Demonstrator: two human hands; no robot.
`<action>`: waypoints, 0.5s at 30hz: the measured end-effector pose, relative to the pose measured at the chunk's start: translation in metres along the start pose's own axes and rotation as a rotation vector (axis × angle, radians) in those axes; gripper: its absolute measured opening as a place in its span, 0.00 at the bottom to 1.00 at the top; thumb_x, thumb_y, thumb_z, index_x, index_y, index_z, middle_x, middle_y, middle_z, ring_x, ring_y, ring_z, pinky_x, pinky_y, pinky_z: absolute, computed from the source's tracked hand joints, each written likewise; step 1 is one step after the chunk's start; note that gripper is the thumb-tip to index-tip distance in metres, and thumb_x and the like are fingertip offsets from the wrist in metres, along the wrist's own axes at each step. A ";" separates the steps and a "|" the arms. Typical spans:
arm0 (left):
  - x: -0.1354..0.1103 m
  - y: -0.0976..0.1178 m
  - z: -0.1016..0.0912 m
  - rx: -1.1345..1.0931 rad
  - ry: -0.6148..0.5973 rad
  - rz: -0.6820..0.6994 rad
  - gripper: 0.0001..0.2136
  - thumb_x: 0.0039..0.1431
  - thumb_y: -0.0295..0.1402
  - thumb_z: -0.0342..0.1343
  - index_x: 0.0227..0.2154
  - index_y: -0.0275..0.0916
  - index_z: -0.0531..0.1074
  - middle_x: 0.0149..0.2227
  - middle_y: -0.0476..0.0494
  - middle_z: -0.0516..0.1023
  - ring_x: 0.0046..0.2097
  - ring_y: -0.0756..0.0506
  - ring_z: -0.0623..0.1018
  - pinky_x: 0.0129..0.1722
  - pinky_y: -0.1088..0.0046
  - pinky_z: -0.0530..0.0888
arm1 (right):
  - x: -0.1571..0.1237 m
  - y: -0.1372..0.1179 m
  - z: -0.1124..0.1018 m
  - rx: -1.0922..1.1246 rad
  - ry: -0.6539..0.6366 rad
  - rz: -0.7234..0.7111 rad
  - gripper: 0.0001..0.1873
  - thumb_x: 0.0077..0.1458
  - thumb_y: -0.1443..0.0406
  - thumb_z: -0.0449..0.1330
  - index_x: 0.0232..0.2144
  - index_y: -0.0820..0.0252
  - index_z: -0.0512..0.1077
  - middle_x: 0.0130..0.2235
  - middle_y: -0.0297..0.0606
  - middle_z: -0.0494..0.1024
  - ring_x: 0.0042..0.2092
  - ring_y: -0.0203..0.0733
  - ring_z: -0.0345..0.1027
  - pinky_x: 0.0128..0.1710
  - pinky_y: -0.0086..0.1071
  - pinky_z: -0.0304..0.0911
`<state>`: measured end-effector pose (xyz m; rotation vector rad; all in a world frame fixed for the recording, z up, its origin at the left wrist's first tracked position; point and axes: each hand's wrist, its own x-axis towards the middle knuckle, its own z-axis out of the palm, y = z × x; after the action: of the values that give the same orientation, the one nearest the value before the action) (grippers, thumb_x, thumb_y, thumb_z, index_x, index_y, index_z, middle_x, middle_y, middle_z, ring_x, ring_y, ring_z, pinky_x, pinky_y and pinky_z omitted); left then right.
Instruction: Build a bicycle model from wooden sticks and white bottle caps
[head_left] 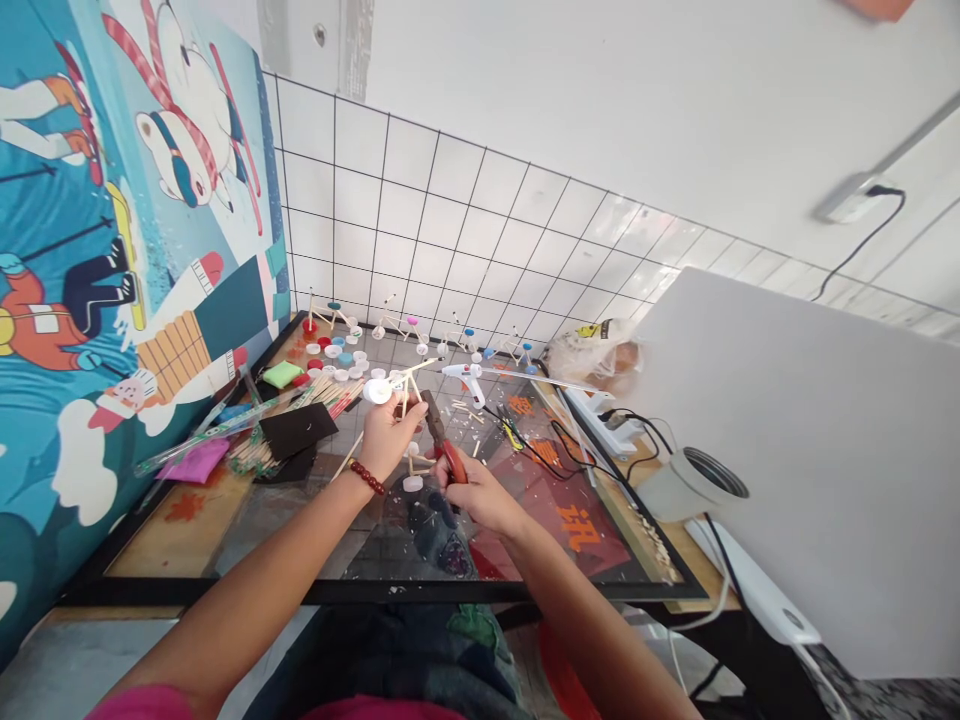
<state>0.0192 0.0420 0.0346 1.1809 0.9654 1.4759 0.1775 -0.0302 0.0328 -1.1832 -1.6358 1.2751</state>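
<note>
My left hand, with a red bead bracelet at its wrist, pinches a small frame of pale wooden sticks. A white bottle cap sits at the frame's left end. In my right hand are pliers with red handles. Their dark jaws are close to the sticks beside my left fingertips; whether they touch a stick I cannot tell. Just below, another piece of sticks and white caps lies on the glass tabletop. A white glue gun lies just beyond the pliers.
Stick-and-cap models stand along the back edge, with loose bottle caps nearby. At left lie wooden sticks, black card, a pink packet and a green block. A yellow cutter, black cord and stick scraps are at right.
</note>
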 end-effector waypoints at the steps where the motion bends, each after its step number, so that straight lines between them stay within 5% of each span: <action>1: 0.000 0.000 0.000 0.015 0.012 0.011 0.09 0.45 0.37 0.68 0.27 0.39 0.77 0.27 0.48 0.78 0.28 0.47 0.76 0.30 0.74 0.73 | 0.001 0.001 0.000 -0.003 0.011 -0.019 0.05 0.33 0.67 0.55 0.21 0.57 0.65 0.34 0.35 0.68 0.36 0.40 0.60 0.34 0.31 0.55; 9: -0.006 0.001 0.008 -0.112 0.036 -0.133 0.24 0.40 0.34 0.73 0.42 0.39 0.73 0.35 0.47 0.79 0.31 0.48 0.79 0.31 0.73 0.75 | 0.006 -0.002 0.007 -0.055 0.083 -0.102 0.05 0.34 0.68 0.54 0.21 0.58 0.63 0.39 0.36 0.66 0.36 0.38 0.59 0.36 0.32 0.56; 15: -0.015 0.012 0.015 -0.463 -0.061 -0.373 0.31 0.34 0.28 0.75 0.42 0.39 0.66 0.31 0.46 0.82 0.32 0.45 0.82 0.32 0.71 0.78 | 0.012 -0.005 0.017 0.039 0.123 -0.095 0.12 0.35 0.69 0.54 0.29 0.55 0.61 0.28 0.27 0.62 0.28 0.34 0.54 0.29 0.29 0.54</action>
<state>0.0322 0.0248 0.0464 0.6643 0.7026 1.2618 0.1572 -0.0237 0.0342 -1.1247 -1.5525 1.1475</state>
